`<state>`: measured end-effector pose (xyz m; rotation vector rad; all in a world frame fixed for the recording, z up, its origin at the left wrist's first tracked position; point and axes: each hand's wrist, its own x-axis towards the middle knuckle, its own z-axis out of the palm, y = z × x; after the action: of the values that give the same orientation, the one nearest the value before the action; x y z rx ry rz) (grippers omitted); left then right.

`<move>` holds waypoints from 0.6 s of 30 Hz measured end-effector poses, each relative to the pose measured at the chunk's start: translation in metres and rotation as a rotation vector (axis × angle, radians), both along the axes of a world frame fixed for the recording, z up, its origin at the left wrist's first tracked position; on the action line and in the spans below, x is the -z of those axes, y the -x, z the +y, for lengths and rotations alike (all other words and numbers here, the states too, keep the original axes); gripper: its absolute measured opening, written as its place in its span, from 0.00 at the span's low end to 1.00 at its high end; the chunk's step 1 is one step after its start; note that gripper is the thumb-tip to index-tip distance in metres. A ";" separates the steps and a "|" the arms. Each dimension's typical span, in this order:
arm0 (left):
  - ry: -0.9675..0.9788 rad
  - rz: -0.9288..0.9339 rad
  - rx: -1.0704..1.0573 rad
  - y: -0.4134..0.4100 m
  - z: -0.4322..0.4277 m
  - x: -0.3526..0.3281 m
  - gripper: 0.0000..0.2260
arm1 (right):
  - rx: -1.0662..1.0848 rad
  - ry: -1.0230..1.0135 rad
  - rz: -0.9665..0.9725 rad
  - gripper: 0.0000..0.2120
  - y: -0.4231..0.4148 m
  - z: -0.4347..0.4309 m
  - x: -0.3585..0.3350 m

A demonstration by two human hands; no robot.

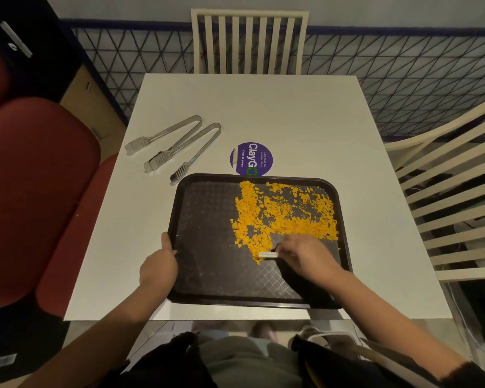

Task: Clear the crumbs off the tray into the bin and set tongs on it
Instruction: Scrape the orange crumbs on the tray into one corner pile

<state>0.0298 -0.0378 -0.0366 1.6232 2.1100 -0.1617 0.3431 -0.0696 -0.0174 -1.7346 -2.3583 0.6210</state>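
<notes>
The dark tray (207, 264) is set on the white worktop (291, 113), near its front edge, and is steadied at its left rim by the left hand (158, 264), whose fingers are clenched over that rim. A dark cloth (303, 284) with a small white tag is gripped by the right hand (303, 254) and pressed on the tray floor at the near edge of the crumbs. The orange crumbs (286, 211) are massed over the right and far part of the tray, while the left half appears swept clean. No bin can be seen. Two pairs of metal tongs (177, 147) are left on the worktop, just beyond the tray's far left corner, untouched. The clearing is judged to be at an early stage: gathering is under way, while tipping into the bin and placing tongs on the tray are yet to be done
</notes>
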 end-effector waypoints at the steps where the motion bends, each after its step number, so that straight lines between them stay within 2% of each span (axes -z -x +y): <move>1: -0.004 -0.004 -0.002 0.000 0.000 0.000 0.24 | -0.053 0.021 0.011 0.06 0.010 -0.009 0.002; 5: -0.008 -0.003 0.009 0.000 0.001 -0.001 0.23 | -0.144 0.027 0.016 0.08 0.033 -0.013 0.017; 14: 0.003 0.011 0.014 -0.001 -0.001 -0.002 0.24 | 0.121 -0.073 -0.075 0.07 0.022 0.042 0.009; 18: 0.003 -0.006 0.014 -0.001 -0.005 0.001 0.24 | 0.087 -0.058 0.004 0.06 0.035 0.029 -0.002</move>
<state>0.0311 -0.0425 -0.0373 1.6348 2.0933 -0.1641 0.3082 -0.0409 -0.0155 -1.7984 -2.2604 0.5371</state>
